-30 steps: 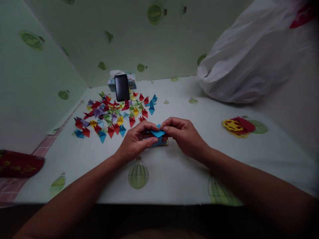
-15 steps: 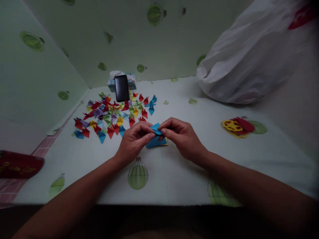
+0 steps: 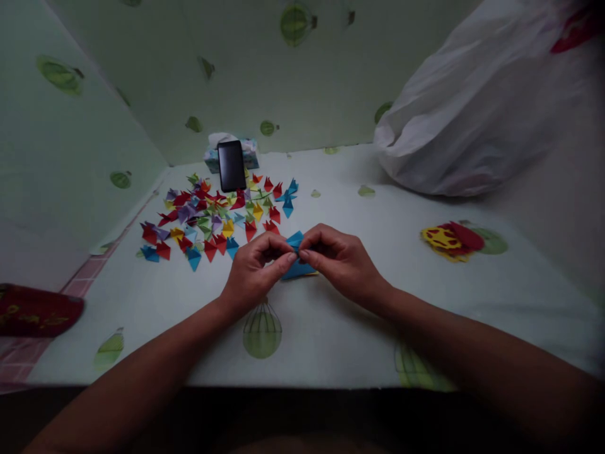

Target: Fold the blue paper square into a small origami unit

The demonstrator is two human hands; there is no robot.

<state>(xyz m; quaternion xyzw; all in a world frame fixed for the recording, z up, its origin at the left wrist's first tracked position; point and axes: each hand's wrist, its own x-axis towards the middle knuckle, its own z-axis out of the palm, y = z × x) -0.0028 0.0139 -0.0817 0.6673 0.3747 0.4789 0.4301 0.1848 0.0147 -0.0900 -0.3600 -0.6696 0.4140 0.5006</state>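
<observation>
A small folded piece of blue paper (image 3: 295,239) is pinched between the fingertips of both hands, held just above the table. My left hand (image 3: 255,263) grips its left side, thumb against bent fingers. From the right, my right hand (image 3: 343,260) pinches the same piece, and the two thumb tips nearly meet. The fingers hide much of the paper's lower part. Below the hands lies a stack of square paper sheets (image 3: 299,271), blue on top with a yellow edge showing. Many colourful folded paper pieces (image 3: 208,217) are spread beyond my left hand.
A dark phone (image 3: 231,166) leans on a tissue box (image 3: 250,154) at the back. Yellow and red cut-outs (image 3: 449,241) lie on the right, below a large white plastic bag (image 3: 454,126). A dark red object (image 3: 40,310) sits at the left edge.
My right fingertips have moved slightly left, closer to my left thumb, and cover more of the blue paper. The other things lie as before.
</observation>
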